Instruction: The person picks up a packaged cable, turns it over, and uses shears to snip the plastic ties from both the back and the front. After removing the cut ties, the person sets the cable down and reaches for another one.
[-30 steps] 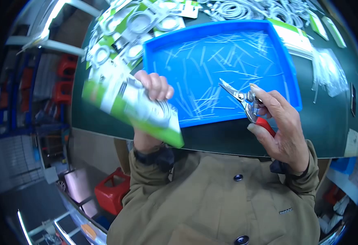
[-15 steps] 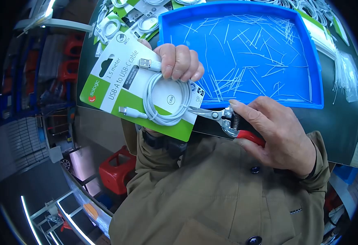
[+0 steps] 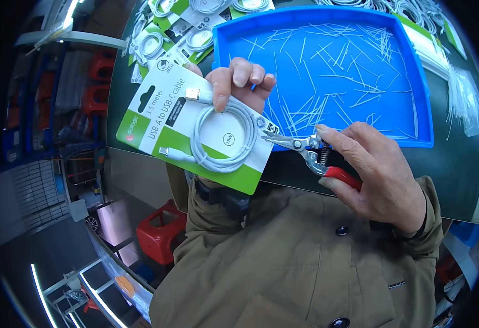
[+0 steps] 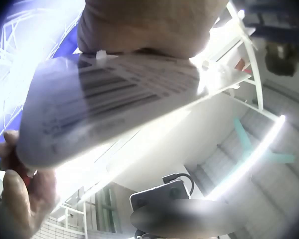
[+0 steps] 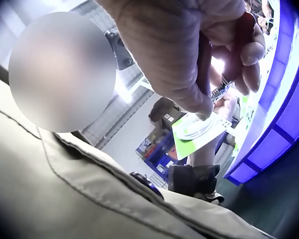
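Observation:
My left hand [image 3: 245,82] holds a green-and-white retail card [image 3: 228,136] with a coiled white USB cable [image 3: 198,136] fastened to its front. One finger lies over the top of the coil. In the left wrist view the back of the card [image 4: 89,99] shows a barcode. My right hand [image 3: 376,175] grips red-handled hand pruners [image 3: 310,156], their spring visible between thumb and forefinger. The pruners' blades are slightly apart, with their tips right at the card's right edge, beside the coil. The right wrist view shows the red handles [image 5: 239,42] within the curled fingers.
A blue tray [image 3: 425,109] on the dark green table [image 3: 458,169] holds many thin white plastic strips. More carded cables [image 3: 152,44] lie at the back left. A clear bag of strips [image 3: 466,104] lies right of the tray. A red stool [image 3: 163,232] stands at lower left.
The card came up from a blurred, tilted swing to face the camera. The pruners moved to the coil's right side, then slightly right to the card's edge. A left finger shifted onto the coil.

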Motion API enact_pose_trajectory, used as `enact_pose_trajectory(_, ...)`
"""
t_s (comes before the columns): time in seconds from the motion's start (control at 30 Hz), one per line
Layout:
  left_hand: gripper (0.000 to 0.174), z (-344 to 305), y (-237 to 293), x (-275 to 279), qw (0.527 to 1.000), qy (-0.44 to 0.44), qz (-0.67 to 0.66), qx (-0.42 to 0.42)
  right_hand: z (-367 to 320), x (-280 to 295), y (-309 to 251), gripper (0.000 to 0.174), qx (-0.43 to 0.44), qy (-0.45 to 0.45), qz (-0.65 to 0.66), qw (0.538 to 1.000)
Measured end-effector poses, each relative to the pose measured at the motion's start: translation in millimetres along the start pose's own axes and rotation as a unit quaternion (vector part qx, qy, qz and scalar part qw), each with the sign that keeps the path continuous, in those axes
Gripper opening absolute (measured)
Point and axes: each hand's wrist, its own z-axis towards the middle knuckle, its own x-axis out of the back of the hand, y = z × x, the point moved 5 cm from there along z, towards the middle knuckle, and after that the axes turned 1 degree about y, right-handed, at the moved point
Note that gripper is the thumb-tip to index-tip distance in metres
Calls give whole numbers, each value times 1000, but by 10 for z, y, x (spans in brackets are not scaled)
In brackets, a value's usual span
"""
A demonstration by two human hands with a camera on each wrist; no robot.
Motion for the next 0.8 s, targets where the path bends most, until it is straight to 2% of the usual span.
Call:
enact_pose_trajectory(0.13, 74, -25, -93, 38, 997, 33, -74, 15, 32, 51, 20, 80, -7, 7, -20, 1000)
enact_pose_trajectory(0.33, 74, -39, -174, -57, 997, 55, -32, 54, 77, 62, 63, 82, 18, 34, -58, 998)
enact_pose_trajectory(0.47, 75, -62, -216, -16, 995, 32, -12, 95, 85, 47, 73, 82, 35, 22, -74, 996)
enact_pose_trajectory(0.63, 72, -121, -237, -5, 991, 50, 29, 123, 114, 49, 52, 78, 64, 46, -132, 988)
enact_pose_trajectory(0.8, 69, -151, -258, 21, 993, 73, 35, 89, 118, 62, 42, 72, 113, 82, -212, 967)
